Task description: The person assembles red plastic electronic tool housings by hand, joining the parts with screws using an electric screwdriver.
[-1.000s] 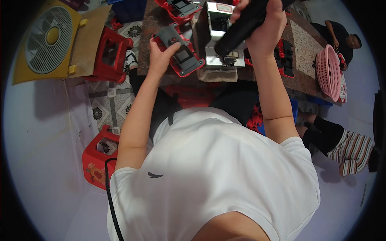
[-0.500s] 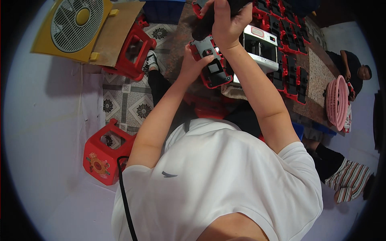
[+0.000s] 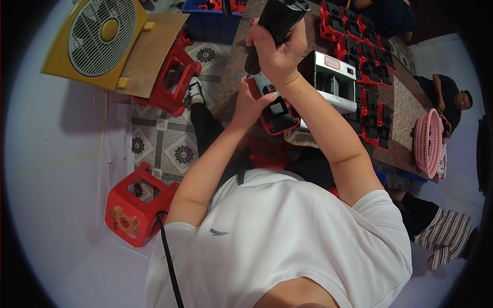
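Observation:
My left hand (image 3: 252, 105) grips the side of a red-and-black plastic housing (image 3: 281, 115), thumb on its upper face and fingers around its edge. Wrapped in my right hand (image 3: 280, 59) is a black power screwdriver (image 3: 281, 20), its thick round end toward the top of the view. The tool's narrower end points down at the far part of the housing. My right hand and the tool hide that part, so I cannot tell if the tip touches. Right of the housing stands a silver-white machine (image 3: 336, 77) with an open, dark front.
Rows of red-and-black housings (image 3: 367, 59) lie on the stone table (image 3: 411, 120). A blue crate (image 3: 210, 25) holds red parts. Around me are a yellow fan (image 3: 108, 31), red stools (image 3: 136, 210), a pink basket (image 3: 429, 143) and other people (image 3: 447, 97).
The whole view has shifted, so the table sits lower in it. My right hand and the screwdriver have moved slightly left relative to the housing, which my left hand still holds.

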Available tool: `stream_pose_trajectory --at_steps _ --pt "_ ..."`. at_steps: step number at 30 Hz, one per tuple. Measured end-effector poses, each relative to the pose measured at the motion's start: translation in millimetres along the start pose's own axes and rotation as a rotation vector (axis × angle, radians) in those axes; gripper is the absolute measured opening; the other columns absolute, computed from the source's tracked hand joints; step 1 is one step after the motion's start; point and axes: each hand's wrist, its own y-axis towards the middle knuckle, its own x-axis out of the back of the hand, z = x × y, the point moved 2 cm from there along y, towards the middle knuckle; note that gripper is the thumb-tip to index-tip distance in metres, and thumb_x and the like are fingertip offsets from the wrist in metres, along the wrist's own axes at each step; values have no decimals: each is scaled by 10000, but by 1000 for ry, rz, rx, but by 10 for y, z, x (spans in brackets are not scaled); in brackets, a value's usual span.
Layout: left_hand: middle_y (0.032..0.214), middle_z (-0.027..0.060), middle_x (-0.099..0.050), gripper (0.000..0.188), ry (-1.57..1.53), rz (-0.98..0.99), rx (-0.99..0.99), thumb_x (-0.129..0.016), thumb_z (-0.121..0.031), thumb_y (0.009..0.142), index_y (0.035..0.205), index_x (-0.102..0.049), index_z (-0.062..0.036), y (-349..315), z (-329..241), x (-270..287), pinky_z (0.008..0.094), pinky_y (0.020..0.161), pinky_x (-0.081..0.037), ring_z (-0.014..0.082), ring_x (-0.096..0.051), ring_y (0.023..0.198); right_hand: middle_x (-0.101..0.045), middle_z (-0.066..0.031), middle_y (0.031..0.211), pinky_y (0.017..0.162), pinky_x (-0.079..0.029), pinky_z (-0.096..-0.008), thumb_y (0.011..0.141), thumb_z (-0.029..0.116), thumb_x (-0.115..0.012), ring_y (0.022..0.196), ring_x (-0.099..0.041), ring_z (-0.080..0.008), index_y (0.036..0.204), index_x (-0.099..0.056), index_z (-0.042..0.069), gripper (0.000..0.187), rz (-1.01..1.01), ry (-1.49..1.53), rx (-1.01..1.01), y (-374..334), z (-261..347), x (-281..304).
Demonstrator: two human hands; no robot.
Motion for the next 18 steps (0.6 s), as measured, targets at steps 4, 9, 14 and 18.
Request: stream_pose_trajectory --at_steps 4,9,14,18 --pt "1165 130 -550 729 -15 44 -5 -776 -165 703 1274 -361 17 41 56 -16 342 942 -450 197 -569 1063 -598 -18 832 631 -460 -245 757 186 -802 707 -551 -98 1027 -512 23 428 20 -7 -30 -29 64 -7" --pt "1163 112 -560 689 -75 69 18 -777 -148 716 1267 -391 -3 28 219 0 334 942 -447 193 -567 1062 -595 -55 776 550 -489 -269 877 263 -684 604 -577 -128 1059 -473 34 360 -57 128 -76 113 264 230" --pt "1202 84 -565 714 -339 291 131 -754 -122 727 1341 -400 -40 299 133 290 348 984 -421 199 -553 1104 -572 -97 830 609 -504 -373 854 556 -619 685 -583 -216 1128 -454 72 580 -234 188 -130 153 1038 1083" --pt "1190 80 -577 718 -382 613 320 -692 -173 767 1398 -361 -84 724 -163 496 347 899 -493 180 -592 1044 -566 -127 813 554 -509 -337 872 537 -612 647 -574 -211 1145 -437 29 602 -317 193 -90 -229 1435 1384"
